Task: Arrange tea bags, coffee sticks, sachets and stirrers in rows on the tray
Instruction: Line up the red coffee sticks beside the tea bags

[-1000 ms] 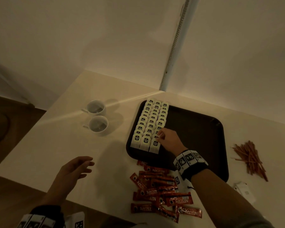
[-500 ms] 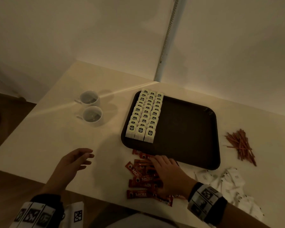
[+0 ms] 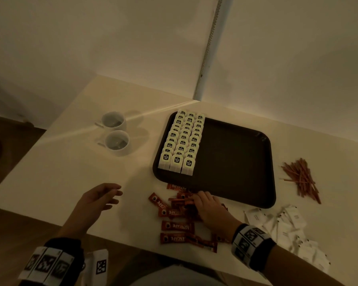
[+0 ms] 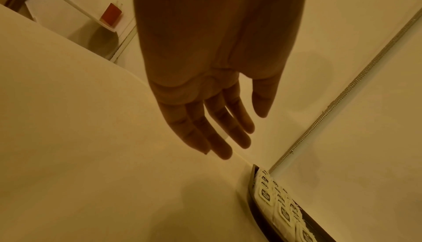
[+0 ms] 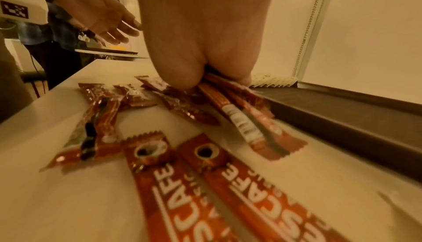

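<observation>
A dark tray (image 3: pixel 236 162) holds three rows of white tea bags (image 3: pixel 181 143) along its left side. Red coffee sticks (image 3: pixel 175 226) lie scattered on the table in front of the tray. My right hand (image 3: pixel 207 205) is down on that pile, and in the right wrist view its thumb and fingers (image 5: pixel 180 76) pinch a few coffee sticks (image 5: pixel 228 101) beside the tray's rim (image 5: pixel 342 116). My left hand (image 3: pixel 99 201) hovers over the table to the left, fingers straight (image 4: pixel 219 119), holding nothing.
Brown stirrers (image 3: pixel 302 178) lie in a heap right of the tray. White sachets (image 3: pixel 281 223) are piled at the front right. Two white cups (image 3: pixel 117 141) stand left of the tray. A wall and a blind cord (image 3: pixel 207 48) close off the back.
My right hand left the tea bag rows on the tray, came back to the coffee stick pile and closed its fingers on some sticks. The left hand has barely moved.
</observation>
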The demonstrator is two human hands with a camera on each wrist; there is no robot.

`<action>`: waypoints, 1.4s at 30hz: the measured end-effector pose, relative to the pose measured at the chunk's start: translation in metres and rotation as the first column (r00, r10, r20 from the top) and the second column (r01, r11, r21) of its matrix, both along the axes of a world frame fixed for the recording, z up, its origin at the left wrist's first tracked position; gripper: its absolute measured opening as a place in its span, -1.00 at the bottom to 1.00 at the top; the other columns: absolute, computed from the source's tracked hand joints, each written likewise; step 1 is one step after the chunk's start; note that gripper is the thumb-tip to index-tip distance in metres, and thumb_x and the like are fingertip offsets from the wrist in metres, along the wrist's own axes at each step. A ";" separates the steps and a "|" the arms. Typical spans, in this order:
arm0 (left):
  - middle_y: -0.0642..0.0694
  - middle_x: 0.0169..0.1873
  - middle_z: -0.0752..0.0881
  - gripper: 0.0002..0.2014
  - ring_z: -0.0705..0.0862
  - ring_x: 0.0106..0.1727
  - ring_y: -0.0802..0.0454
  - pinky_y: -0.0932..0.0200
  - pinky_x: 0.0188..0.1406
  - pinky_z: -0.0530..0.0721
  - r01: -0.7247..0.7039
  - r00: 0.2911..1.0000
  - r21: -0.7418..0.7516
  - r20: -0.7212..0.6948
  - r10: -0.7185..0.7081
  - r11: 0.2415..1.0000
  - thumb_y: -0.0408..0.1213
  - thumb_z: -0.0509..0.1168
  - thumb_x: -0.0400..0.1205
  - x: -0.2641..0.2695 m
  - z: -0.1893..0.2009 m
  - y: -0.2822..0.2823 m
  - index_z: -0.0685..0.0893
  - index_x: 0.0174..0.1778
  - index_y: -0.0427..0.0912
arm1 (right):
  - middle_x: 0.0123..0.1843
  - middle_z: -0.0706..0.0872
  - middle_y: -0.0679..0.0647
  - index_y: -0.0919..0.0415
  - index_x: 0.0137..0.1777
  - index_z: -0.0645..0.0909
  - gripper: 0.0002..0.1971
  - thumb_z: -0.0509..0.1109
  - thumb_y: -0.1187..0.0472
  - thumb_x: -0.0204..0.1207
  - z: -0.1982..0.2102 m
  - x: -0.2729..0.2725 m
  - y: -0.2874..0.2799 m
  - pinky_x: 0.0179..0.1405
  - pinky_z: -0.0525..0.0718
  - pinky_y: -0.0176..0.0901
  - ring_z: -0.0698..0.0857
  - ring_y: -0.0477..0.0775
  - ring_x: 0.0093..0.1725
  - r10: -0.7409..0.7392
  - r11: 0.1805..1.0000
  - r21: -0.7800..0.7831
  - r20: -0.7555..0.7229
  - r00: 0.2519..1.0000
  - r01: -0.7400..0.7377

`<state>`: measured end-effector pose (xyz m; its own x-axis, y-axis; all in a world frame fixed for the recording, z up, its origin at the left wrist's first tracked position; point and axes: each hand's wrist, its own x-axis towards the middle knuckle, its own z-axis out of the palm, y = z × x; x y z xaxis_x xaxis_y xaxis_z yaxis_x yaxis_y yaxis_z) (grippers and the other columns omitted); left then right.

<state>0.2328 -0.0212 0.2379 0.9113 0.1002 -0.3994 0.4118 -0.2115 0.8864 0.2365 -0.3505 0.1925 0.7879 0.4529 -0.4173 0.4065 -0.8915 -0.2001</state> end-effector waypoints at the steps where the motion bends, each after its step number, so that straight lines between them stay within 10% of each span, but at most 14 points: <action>1: -0.06 -0.12 0.81 -0.83 0.74 -0.03 -0.15 0.02 0.02 0.63 0.000 1.000 0.002 0.005 0.000 1.000 -0.35 0.22 0.69 0.001 0.001 0.000 0.72 0.06 -0.19 | 0.54 0.28 0.12 0.16 0.57 0.16 -0.50 0.07 0.01 0.69 0.003 0.002 -0.001 0.53 0.26 0.02 0.30 0.12 0.48 0.003 1.000 0.013 0.010 1.000 -0.003; 16: -0.03 -0.13 0.81 -0.84 0.75 -0.08 -0.08 0.12 -0.04 0.63 0.092 0.992 -0.015 0.092 -0.090 0.996 -0.34 0.24 0.69 0.036 0.014 -0.027 0.74 0.01 -0.13 | 0.40 0.36 0.02 0.09 0.50 0.26 -0.47 0.29 -0.01 0.59 0.050 0.032 0.004 0.43 0.42 -0.11 0.43 -0.03 0.33 -0.058 0.981 0.173 -0.149 0.987 0.084; 23: 0.00 -0.07 0.81 -0.83 0.76 -0.02 0.00 0.05 0.07 0.65 0.247 0.952 -0.060 0.203 -0.230 0.967 -0.30 0.20 0.71 0.074 0.034 -0.061 0.71 0.03 -0.08 | 0.24 0.46 -0.07 0.06 0.30 0.41 -0.78 0.12 0.14 0.69 0.092 0.055 0.000 0.14 0.53 -0.32 0.51 -0.18 0.10 -0.096 0.934 0.309 -0.265 0.960 0.179; 26: 0.01 0.05 0.79 -0.76 0.74 0.11 0.04 0.06 0.14 0.65 0.383 0.904 -0.123 0.252 -0.345 0.915 -0.03 0.31 0.63 0.090 0.040 -0.078 0.68 0.13 -0.06 | 0.11 0.48 -0.15 0.03 0.18 0.43 -0.86 0.13 0.21 0.68 0.113 0.067 -0.004 0.00 0.50 -0.39 0.51 -0.24 0.00 -0.072 0.910 0.372 -0.290 0.954 0.182; 29: -0.02 0.28 0.70 -0.25 0.64 0.34 0.04 0.01 0.30 0.62 0.444 0.885 -0.354 0.315 -0.342 0.823 0.35 0.41 0.34 0.107 0.043 -0.094 0.54 0.34 -0.06 | 0.09 0.58 -0.07 0.15 0.16 0.47 -0.87 0.16 0.25 0.67 0.135 0.083 -0.005 0.03 0.62 -0.27 0.61 -0.13 0.05 -0.092 0.828 0.514 -0.271 0.958 0.225; 33: -0.16 0.45 0.55 -0.16 0.50 0.49 -0.06 0.00 0.41 0.53 0.446 0.894 -0.642 0.356 -0.273 0.623 0.21 0.47 0.39 0.129 0.056 -0.128 0.38 0.51 -0.14 | 0.15 0.66 0.08 0.15 0.31 0.44 -0.76 0.17 0.20 0.68 0.154 0.106 0.000 0.14 0.64 -0.20 0.67 -0.03 0.14 -0.192 0.688 0.649 -0.267 0.944 0.324; 36: -0.11 0.26 0.70 -0.61 0.63 0.35 -0.05 0.12 0.25 0.61 0.345 0.929 -0.690 0.347 -0.127 0.637 -0.01 0.12 0.70 0.141 0.080 -0.161 0.58 0.32 -0.17 | 0.14 0.68 -0.02 0.01 0.30 0.45 -0.77 0.19 0.19 0.67 0.160 0.116 0.006 0.14 0.63 -0.27 0.68 -0.10 0.16 -0.256 0.541 0.721 -0.348 0.902 0.432; 39: -0.11 -0.15 0.78 -0.66 0.75 -0.02 -0.03 0.16 -0.04 0.70 0.128 0.961 -0.802 0.246 0.128 0.584 -0.19 -0.03 0.78 0.156 0.097 -0.173 0.63 0.11 -0.25 | 0.17 0.70 -0.02 -0.05 0.26 0.46 -0.79 0.17 0.18 0.68 0.163 0.124 0.004 0.07 0.61 -0.32 0.68 -0.13 0.16 -0.311 0.443 0.736 -0.409 0.858 0.512; 42: 0.00 -0.49 0.44 -0.78 0.46 -0.48 0.12 0.22 -0.46 0.48 0.067 0.967 -0.732 0.215 0.137 0.677 -0.15 0.11 0.74 0.170 0.101 -0.169 0.59 0.00 -0.19 | 0.09 0.70 -0.03 -0.01 0.19 0.47 -0.85 0.14 0.15 0.69 0.171 0.134 -0.002 -0.05 0.59 -0.35 0.68 -0.14 0.08 -0.392 0.379 0.757 -0.390 0.833 0.533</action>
<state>0.4025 -0.1902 0.3392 0.9861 -0.0961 -0.1355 0.1661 0.5537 0.8160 0.3708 -0.3529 0.3633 0.9596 0.2130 -0.1837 -0.1065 -0.3295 -0.9381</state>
